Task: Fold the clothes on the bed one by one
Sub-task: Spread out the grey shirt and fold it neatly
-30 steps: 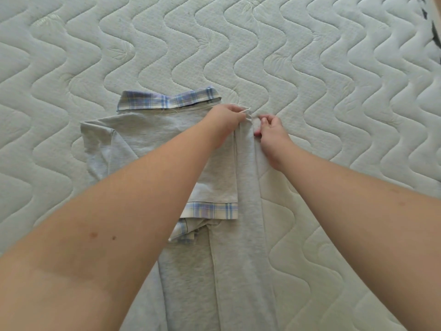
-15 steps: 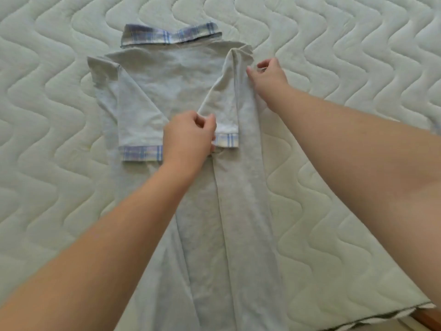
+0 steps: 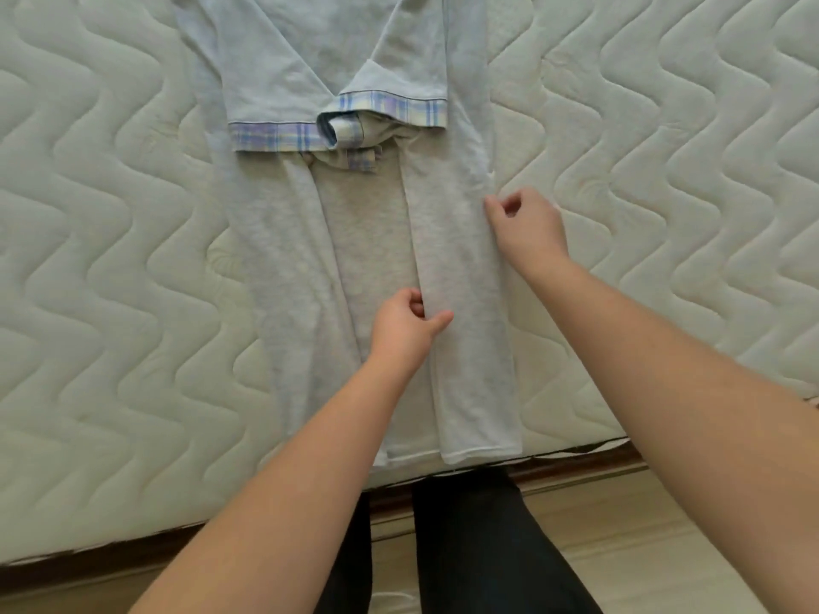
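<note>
Grey shirt [image 3: 372, 241] spread lengthwise on the quilted white bed [image 3: 111, 268], hem near the close edge of the mattress, collar end cut off by the top of the view. Both long sides folded inward toward the middle, leaving a darker grey strip bare between the two flaps. Short sleeves laid over the chest, their plaid cuffs [image 3: 390, 107] in blue, lilac and pale yellow meeting near the centre, one small plaid piece rumpled just below them.

Left hand [image 3: 405, 327] curled on the inner edge of the right flap, thumb on top of the cloth and fingers bent at the fold line, pinching that edge. Right hand [image 3: 527, 226] at the outer right edge of the shirt, fingers curled, thumb and forefinger tip meeting right at the cloth edge; whether any cloth is actually caught between them cannot be told.

Wooden bed frame [image 3: 576, 463] along the mattress edge, pale floor [image 3: 642, 547] beyond it, dark trousers [image 3: 469, 547] standing against the frame between the forearms.
</note>
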`<state>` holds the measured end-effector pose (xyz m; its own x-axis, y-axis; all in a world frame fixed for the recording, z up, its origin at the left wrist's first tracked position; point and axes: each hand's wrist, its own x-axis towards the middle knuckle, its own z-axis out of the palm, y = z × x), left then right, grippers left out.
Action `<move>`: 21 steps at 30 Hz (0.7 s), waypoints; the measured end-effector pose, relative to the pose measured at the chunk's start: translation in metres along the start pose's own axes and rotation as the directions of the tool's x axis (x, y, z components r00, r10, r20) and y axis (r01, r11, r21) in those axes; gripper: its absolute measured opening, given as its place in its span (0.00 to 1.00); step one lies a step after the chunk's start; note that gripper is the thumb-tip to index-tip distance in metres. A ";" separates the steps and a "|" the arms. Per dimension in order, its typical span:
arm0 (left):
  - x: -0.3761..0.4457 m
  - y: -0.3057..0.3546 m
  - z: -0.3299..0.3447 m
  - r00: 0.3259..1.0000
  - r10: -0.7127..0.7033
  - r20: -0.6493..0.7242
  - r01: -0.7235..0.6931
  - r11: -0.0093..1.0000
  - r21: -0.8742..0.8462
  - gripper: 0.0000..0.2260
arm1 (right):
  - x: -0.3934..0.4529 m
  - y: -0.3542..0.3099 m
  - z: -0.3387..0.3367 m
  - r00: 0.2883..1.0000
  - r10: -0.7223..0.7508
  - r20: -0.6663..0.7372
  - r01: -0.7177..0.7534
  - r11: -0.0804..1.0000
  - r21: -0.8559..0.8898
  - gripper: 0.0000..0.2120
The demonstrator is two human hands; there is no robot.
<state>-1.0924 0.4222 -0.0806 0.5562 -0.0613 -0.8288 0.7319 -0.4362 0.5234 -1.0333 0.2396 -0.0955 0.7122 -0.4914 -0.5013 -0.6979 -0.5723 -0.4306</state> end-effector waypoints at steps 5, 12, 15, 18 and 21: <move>-0.013 -0.027 0.015 1.000 -0.029 0.007 0.029 0.999 -0.017 0.10 | -0.055 0.040 0.013 0.995 0.002 0.095 0.007 0.996 -0.091 0.14; -0.046 -0.051 0.043 0.987 -0.141 0.078 0.146 0.987 -0.060 0.14 | -0.093 0.061 0.017 0.991 0.059 0.119 -0.061 0.998 0.017 0.17; -0.056 -0.062 0.054 0.974 -0.197 0.112 0.207 0.975 -0.087 0.16 | -0.106 0.075 0.017 0.965 0.062 0.256 -0.031 0.992 -0.121 0.16; -0.061 -0.069 0.060 0.967 -0.216 0.131 0.228 0.970 -0.084 0.17 | -0.112 0.094 0.006 0.971 0.095 0.221 -0.089 0.995 -0.040 0.12; -0.062 -0.075 0.062 0.957 -0.254 0.142 0.263 0.964 -0.050 0.18 | -0.127 0.111 0.003 0.966 0.100 0.237 -0.111 0.993 0.033 0.11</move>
<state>-1.2057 0.4030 -0.0805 0.2905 -0.0757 -0.9539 0.8711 -0.3915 0.2964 -1.2014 0.2399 -0.0818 0.6008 -0.3767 -0.7051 -0.7746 -0.4925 -0.3968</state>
